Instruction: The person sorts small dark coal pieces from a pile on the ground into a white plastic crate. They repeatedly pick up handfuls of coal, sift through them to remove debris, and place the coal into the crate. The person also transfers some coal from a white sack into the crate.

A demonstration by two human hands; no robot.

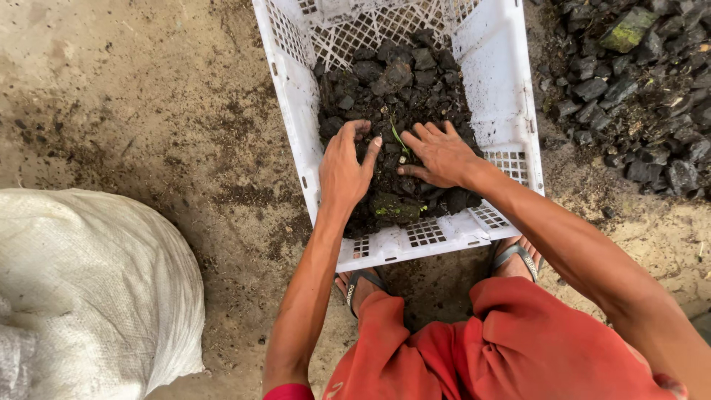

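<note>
Both hands, left hand [344, 167] and right hand [441, 154], press open-palmed on dark clumps [396, 81], gripping nothing.

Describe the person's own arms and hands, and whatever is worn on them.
Both arms are bare from the upper arm down; no gloves, rings, watch or bands show on the left hand or right hand. A red sleeve edge shows at the left upper arm. Dark soil smudges the fingers.

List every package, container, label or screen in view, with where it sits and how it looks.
White woven sack: lower left on the dirt ground, bulging, closed side showing.
White plastic crate: top centre, rectangular, lattice walls, holding dark lumps under the left hand and right hand.
No labels, signs or screens.
</note>
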